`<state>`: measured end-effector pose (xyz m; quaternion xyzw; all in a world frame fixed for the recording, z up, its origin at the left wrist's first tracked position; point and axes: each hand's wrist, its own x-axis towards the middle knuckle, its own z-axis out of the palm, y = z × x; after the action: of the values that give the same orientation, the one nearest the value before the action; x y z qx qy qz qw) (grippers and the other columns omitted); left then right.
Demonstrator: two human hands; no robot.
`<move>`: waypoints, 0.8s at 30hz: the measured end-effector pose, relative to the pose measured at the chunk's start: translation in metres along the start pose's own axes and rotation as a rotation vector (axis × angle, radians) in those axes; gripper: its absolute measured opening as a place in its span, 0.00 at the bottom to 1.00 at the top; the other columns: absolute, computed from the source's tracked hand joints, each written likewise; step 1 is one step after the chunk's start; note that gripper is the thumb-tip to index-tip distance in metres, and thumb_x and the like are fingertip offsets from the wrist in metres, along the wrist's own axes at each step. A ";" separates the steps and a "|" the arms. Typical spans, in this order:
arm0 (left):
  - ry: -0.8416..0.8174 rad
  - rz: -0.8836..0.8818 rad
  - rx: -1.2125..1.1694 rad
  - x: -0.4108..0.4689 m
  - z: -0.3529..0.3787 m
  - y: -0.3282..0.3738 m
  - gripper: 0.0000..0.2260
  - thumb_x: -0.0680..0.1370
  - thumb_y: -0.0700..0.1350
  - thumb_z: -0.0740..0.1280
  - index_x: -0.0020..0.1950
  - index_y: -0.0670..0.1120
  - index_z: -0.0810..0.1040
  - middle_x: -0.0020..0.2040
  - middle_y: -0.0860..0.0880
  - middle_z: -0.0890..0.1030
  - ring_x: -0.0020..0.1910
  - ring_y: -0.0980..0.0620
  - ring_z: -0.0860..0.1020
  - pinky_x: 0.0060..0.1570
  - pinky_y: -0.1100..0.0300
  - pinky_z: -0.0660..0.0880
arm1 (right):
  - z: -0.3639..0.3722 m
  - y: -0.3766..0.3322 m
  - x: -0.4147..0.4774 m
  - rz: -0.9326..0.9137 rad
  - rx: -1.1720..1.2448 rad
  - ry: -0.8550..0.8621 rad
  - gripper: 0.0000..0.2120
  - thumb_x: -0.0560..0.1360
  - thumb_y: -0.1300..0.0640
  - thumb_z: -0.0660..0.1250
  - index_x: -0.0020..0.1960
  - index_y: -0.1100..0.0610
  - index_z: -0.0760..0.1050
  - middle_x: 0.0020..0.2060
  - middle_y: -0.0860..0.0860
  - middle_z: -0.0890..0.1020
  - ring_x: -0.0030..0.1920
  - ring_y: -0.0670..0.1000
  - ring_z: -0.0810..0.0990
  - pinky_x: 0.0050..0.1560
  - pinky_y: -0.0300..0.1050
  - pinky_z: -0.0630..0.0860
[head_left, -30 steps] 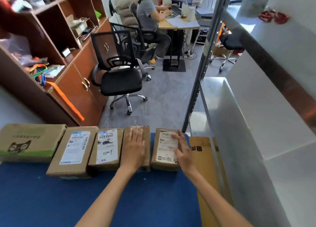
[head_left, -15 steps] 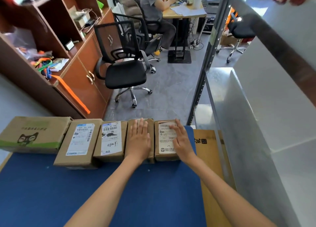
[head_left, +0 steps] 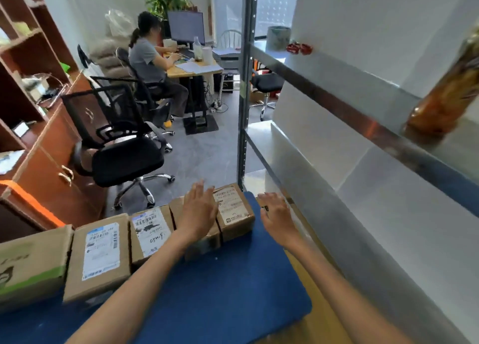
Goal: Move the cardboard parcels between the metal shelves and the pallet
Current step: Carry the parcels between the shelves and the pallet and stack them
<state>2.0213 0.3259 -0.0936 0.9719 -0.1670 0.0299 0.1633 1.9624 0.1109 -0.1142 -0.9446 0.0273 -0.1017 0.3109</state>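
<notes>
Several cardboard parcels stand in a row along the far edge of a blue-covered pallet (head_left: 228, 286). My left hand (head_left: 198, 210) lies flat, fingers straight, on a plain parcel (head_left: 178, 208). To its right is a small labelled parcel (head_left: 233, 208). My right hand (head_left: 274, 211) hovers to the right of that parcel, off it, fingers loosely bent and holding nothing. Further left are two labelled parcels (head_left: 150, 229) (head_left: 99, 255) and a larger box with a green stripe (head_left: 28, 263). The metal shelves (head_left: 305, 162) run along the right.
A grey upright post (head_left: 245, 105) of the shelving stands just behind the parcels. A black office chair (head_left: 121, 146) is on the floor beyond. A wooden cabinet (head_left: 49, 162) lines the left. A person sits at a desk (head_left: 191, 70) at the back. A brown jar (head_left: 445, 94) stands on an upper shelf.
My right hand has come off the small labelled parcel and moved right, toward the shelf. My left hand stays on the plain parcel. The camera has tilted up and turned right.
</notes>
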 end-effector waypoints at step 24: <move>-0.368 1.451 -0.073 -0.364 0.021 0.377 0.20 0.83 0.52 0.51 0.74 0.47 0.63 0.75 0.46 0.60 0.76 0.44 0.54 0.75 0.45 0.47 | -0.167 -0.070 -0.646 1.122 -0.281 1.080 0.17 0.76 0.70 0.59 0.63 0.61 0.74 0.60 0.59 0.76 0.63 0.59 0.72 0.63 0.42 0.64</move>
<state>1.5517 0.0977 -0.0383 0.6011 -0.7914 -0.0384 0.1042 1.2948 0.1441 -0.0542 -0.6400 0.6593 -0.3699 0.1374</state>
